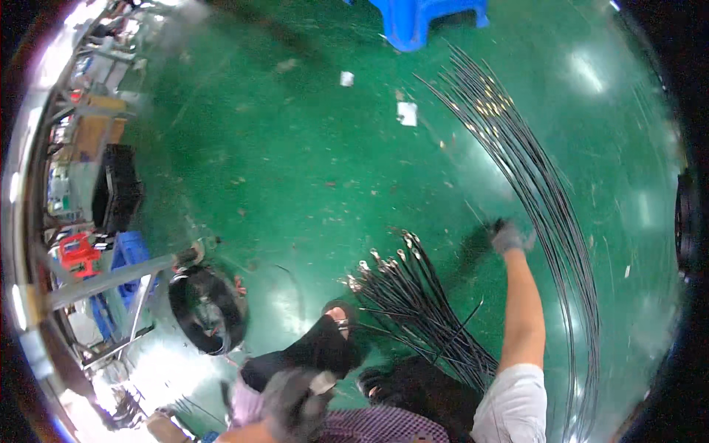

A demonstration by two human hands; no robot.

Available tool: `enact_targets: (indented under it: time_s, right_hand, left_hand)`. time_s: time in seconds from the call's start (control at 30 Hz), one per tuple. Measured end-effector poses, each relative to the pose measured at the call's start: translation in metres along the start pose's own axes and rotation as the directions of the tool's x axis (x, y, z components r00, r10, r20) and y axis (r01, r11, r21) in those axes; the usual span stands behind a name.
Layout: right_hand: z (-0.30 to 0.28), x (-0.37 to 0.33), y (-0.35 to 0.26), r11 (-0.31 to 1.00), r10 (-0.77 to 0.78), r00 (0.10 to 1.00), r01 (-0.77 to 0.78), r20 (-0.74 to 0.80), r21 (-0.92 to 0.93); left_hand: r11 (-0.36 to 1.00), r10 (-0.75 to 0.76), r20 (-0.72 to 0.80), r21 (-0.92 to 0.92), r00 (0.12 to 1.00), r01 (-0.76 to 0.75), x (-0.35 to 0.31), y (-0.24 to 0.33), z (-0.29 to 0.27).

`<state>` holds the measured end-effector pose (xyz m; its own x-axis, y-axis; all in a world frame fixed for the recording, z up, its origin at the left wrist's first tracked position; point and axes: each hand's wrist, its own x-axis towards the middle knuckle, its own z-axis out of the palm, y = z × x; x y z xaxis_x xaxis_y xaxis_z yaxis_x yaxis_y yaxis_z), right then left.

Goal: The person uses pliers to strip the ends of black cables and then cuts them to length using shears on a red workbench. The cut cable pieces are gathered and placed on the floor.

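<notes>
Long, slender black cables (554, 210) lie nearly parallel on the glossy green floor (295, 148), presumably against tangling, beside the grey-gloved right hand (511, 238); shorter black cables with shiny metal ends (436, 321) fan out to its left. The grey-gloved left hand (295, 406) is well apart; through the blur I cannot tell if either grips.

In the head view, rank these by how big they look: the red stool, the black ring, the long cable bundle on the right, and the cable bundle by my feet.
Largest first:
1. Long cable bundle
2. Cable bundle by your feet
3. Black ring
4. Red stool
</notes>
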<state>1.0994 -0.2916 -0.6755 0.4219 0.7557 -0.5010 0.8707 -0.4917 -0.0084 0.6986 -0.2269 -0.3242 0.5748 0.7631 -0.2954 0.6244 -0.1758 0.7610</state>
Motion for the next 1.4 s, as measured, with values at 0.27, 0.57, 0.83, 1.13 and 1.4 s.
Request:
enact_targets:
  time_s: [0.27, 0.57, 0.83, 1.13, 1.4]
  right_hand:
    - [-0.160, -0.248, -0.155, 0.616, -0.426, 0.880, 0.114, 0.207, 0.780]
    - [-0.473, -0.511, -0.194, 0.705, -0.317, 0.901, 0.433, -0.297, 0.562]
    - [-0.604, -0.679, -0.237, 0.479, -0.124, 0.886, 0.447, -0.446, 0.755]
    - [-0.577, -0.803, -0.234, 0.265, -0.116, 0.735, 0.671, -0.668, 0.693]
    - [-0.560, -0.890, -0.220, 0.314, -0.103, 0.753, 0.644, -0.649, 0.698]
  left_hand:
    - [0.732, -0.567, -0.225, -0.580, 0.793, 0.359, -0.031, -0.063, 0.040]
    - [0.545, -0.455, -0.271, -0.838, 0.848, 0.024, -0.087, 0.196, -0.214]
    - [0.584, -0.260, -0.536, -0.750, 0.803, -0.311, -0.192, 0.319, -0.324]
    - [0.588, -0.060, -0.919, -0.347, 0.389, -0.730, -0.373, 0.382, -0.382]
    - [0.393, -0.242, -0.939, -0.326, 0.245, -0.860, -0.472, 0.305, -0.539]
